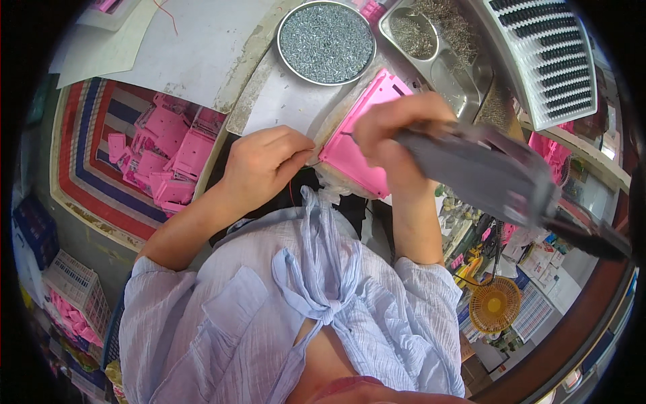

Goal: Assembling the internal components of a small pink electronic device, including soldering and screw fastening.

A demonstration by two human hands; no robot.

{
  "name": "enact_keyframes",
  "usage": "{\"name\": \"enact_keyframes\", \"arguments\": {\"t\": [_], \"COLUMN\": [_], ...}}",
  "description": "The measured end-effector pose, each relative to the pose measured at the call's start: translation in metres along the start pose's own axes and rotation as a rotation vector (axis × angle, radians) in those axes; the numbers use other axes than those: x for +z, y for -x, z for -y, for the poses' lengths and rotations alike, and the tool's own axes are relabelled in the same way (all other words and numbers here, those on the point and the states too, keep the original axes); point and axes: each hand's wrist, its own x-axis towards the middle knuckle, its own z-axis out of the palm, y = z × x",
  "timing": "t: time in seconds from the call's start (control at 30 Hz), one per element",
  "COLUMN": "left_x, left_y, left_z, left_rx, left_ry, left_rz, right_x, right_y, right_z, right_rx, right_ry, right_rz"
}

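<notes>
My right hand (404, 135) is wrapped round a dark grey, long-bodied power tool that looks like an electric screwdriver (478, 165). Its body is partly smeared by motion, and its thin tip points left over a pink plastic housing (351, 163). That housing lies tilted at the bench edge in front of me, partly covered by my right hand and the tool. At the housing's left edge my left hand (266, 161) has its fingers curled and pressed together; what they pinch is hidden. Below those fingers hangs a thin red wire (291, 192).
A round metal bowl (328, 83) of small screws stands beyond the housing. Right of it are a compartmented metal tray (447, 82) with small metal parts and a white rack (591, 101) of black pieces. Pink parts (165, 128) fill a cloth-lined bin at left. A yellow basket (496, 304) sits lower right.
</notes>
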Motion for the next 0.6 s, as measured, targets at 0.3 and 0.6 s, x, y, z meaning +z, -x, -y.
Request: {"name": "enact_keyframes", "arguments": {"t": [0.3, 0.6], "left_x": [0.015, 0.008], "left_y": [-0.020, -0.026], "left_z": [-0.006, -0.005], "left_rx": [0.248, 0.321], "left_ry": [0.007, -0.049], "left_rz": [-0.050, -0.040], "right_x": [0.009, 0.012], "right_y": [0.004, 0.012], "right_z": [0.037, 0.033], "right_rx": [-0.049, -0.062], "right_ry": [-0.387, -0.383], "right_rz": [-0.056, -0.113]}}
